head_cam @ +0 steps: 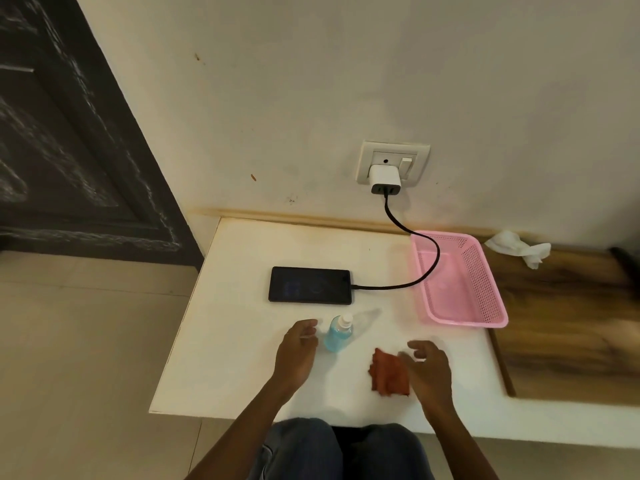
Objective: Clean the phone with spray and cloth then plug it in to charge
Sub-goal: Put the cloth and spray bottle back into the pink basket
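Observation:
A black phone (310, 285) lies flat on the white table (242, 358), screen dimly lit, with a black cable (412, 284) plugged into its right end. The cable runs up to a white charger (385, 179) in the wall socket (393, 163). A small spray bottle (339, 333) of blue liquid stands in front of the phone. My left hand (298, 348) hovers just left of the bottle, fingers relaxed, not touching it. A folded red-brown cloth (388, 375) lies on the table. My right hand (427, 370) is blurred just right of the cloth, fingers loosely curled, holding nothing.
A pink perforated plastic basket (485, 289) sits at the table's right, and the cable drapes across its near-left corner. A crumpled white tissue (519, 249) lies on the wooden surface (571, 323) beyond. A dark door (69, 150) is at left. My knees (339, 452) are below the table edge.

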### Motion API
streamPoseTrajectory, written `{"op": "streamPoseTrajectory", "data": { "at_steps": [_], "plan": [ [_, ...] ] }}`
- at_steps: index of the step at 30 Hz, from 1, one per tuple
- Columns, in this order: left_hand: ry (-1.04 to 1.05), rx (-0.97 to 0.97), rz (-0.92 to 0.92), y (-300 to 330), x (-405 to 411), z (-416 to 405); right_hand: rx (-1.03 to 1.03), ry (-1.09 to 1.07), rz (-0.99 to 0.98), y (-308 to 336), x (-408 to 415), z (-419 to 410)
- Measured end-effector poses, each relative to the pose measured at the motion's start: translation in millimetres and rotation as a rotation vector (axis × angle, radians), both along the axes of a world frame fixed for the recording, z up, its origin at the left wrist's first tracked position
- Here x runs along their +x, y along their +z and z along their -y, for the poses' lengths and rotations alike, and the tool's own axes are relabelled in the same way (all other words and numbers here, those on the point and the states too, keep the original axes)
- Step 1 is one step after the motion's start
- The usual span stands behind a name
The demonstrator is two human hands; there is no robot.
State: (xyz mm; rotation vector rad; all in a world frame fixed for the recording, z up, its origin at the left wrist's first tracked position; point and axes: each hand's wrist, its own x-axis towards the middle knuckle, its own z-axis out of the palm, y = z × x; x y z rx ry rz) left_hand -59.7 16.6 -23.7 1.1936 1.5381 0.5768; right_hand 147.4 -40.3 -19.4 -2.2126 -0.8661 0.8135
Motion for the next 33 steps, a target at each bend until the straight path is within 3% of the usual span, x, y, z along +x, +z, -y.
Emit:
{"op": "streamPoseTrajectory", "data": {
  "at_steps": [14, 20, 24, 27, 33],
  "plan": [
    [-0.121, -0.046, -0.049, 4, 16, 18, -0.078, -0.058, -0.087, -11, -8, 18],
    [-0.105, 0.021, -0.079, 1, 24, 13, 0.277, -0.094, -0.215, 29, 14, 17],
    [-0.083, 0.060, -0.094, -3, 32, 10, 0.507, -0.196, -0.056, 62, 47, -6],
    [-0.067, 0.070, -0.129, -8, 38, 12, 0.409, -0.207, 0.134, 73, 78, -35],
    [-0.033, 0.079, -0.214, -19, 40, 13, 0.131, 0.062, 0.184, 53, 112, -76]
  ]
}}
